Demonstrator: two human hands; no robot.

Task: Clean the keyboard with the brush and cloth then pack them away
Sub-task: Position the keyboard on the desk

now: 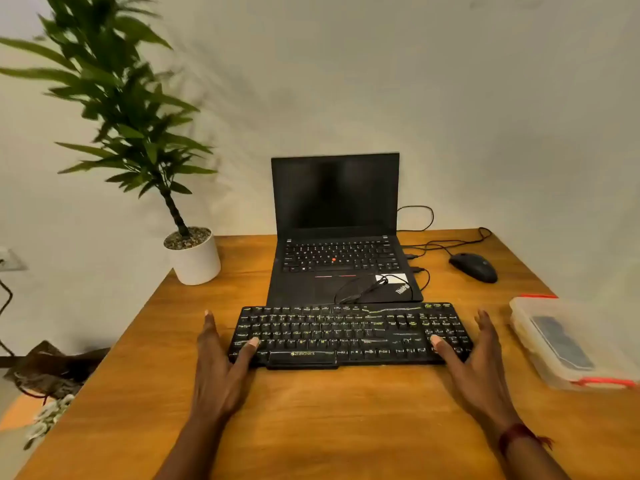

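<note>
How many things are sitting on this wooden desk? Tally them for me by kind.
Keyboard: 1
Laptop: 1
Mouse: 1
Potted plant: 1
Plastic box: 1
Total: 5 (cables not counted)

The keyboard (349, 336) lies in the middle of the bench (311, 410). The laptop (341, 237) stands just behind it. The plant pot (195, 259) sits left of the laptop, at the far edge. The mouse (473, 267) lies right of the laptop. The box (568, 344) sits right of the keyboard. The left hand (221, 355) and right hand (474, 358) touch the keyboard's two ends.
</note>
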